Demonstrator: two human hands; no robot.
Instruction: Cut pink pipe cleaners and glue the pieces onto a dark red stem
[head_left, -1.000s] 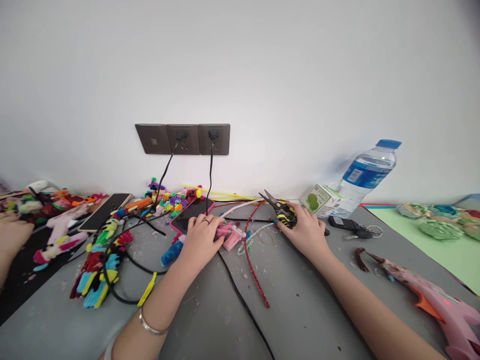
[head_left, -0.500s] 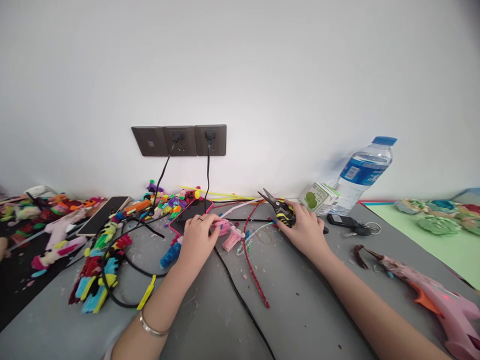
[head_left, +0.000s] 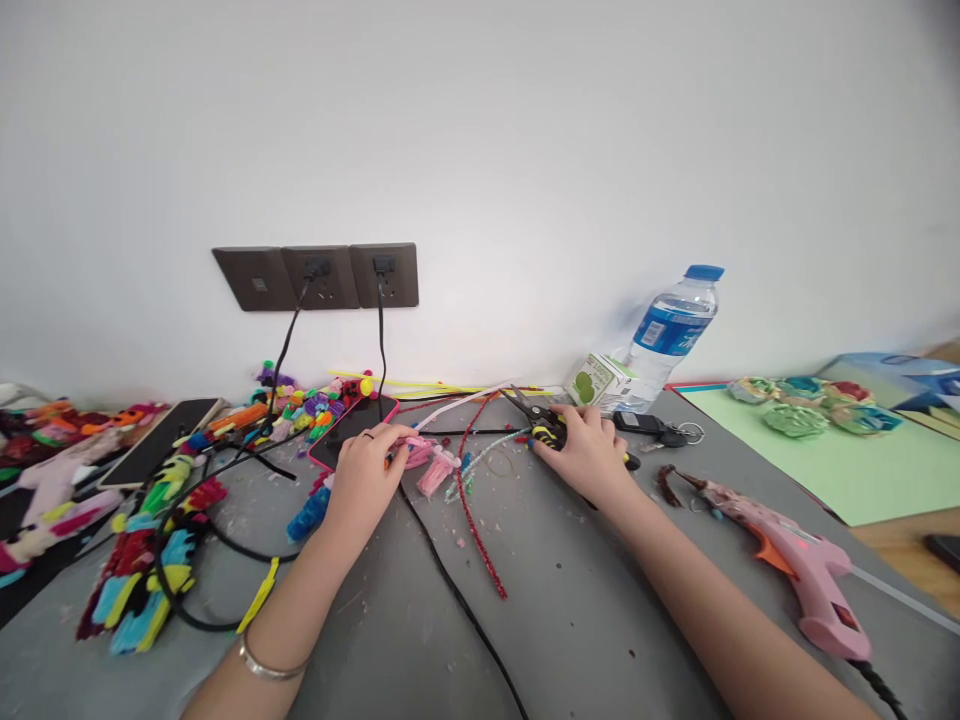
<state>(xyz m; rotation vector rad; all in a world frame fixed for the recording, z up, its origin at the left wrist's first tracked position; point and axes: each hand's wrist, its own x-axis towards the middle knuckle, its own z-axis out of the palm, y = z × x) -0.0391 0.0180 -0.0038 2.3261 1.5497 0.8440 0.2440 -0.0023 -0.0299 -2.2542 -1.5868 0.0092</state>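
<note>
Head view: my right hand point(head_left: 589, 458) grips the pliers point(head_left: 539, 413); my left hand point(head_left: 366, 472) touches pink chenille piece point(head_left: 418, 453), its grip I cannot tell.

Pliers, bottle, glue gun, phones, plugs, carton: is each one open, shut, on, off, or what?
Pliers: open, right hand on them
Bottle: blue cap on
Glue gun: lying down, red light showing
Pink-edged phone: screen dark
Pale-edged phone: screen dark
Left plug: pushed in
Right plug: pushed in
Carton: can't tell if opened
</note>
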